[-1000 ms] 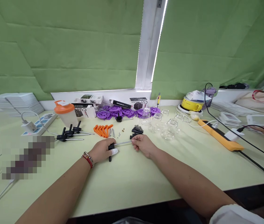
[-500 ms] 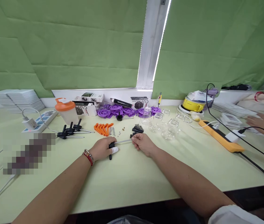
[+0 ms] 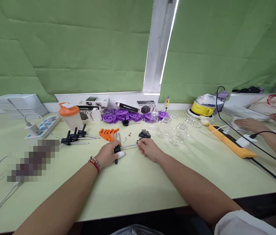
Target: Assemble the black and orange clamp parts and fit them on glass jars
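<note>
Gripping black handle (image 3: 116, 150) with left hand (image 3: 108, 154); pinching far tip of steel rod (image 3: 129, 146) with right hand (image 3: 148, 149); lying left-to-right on table (image 3: 138, 182), between both hands, near black pieces (image 3: 144, 134).

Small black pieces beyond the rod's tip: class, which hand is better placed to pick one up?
Probably the right hand: it pinches the rod tip beside the black pieces. The left hand grips the black handle, farther away.
</note>
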The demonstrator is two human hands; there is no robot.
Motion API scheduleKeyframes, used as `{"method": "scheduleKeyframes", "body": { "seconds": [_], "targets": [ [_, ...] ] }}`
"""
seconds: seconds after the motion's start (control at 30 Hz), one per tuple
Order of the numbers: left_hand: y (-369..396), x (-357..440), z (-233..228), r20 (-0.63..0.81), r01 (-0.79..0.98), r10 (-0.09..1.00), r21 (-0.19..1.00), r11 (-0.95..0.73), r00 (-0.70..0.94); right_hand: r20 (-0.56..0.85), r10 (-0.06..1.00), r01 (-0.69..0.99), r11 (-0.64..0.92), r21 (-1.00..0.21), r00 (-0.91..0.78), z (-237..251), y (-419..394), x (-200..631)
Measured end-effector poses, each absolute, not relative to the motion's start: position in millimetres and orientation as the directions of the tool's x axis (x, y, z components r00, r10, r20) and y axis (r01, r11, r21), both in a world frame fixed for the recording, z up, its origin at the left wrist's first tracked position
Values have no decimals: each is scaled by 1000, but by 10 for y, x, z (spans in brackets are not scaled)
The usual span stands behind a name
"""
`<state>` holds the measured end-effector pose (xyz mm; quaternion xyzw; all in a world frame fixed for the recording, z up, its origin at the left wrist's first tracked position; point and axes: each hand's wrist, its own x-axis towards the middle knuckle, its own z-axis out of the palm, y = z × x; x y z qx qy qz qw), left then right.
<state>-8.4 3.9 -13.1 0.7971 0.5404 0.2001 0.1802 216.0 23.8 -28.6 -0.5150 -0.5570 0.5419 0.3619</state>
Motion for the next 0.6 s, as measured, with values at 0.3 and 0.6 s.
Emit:
{"method": "scheduleKeyframes", "body": {
  "seconds": [0.3,0.6],
  "targets": [
    [56,-94,-133,147,768,909,493,-409,390,-116,971,149,-86,-985,-209,-353,253,2171],
    [66,-101,-157,159,772,906,479,-418,392,-155,963,61,-145,-988,-222,-291,231,2210]
  ]
}}
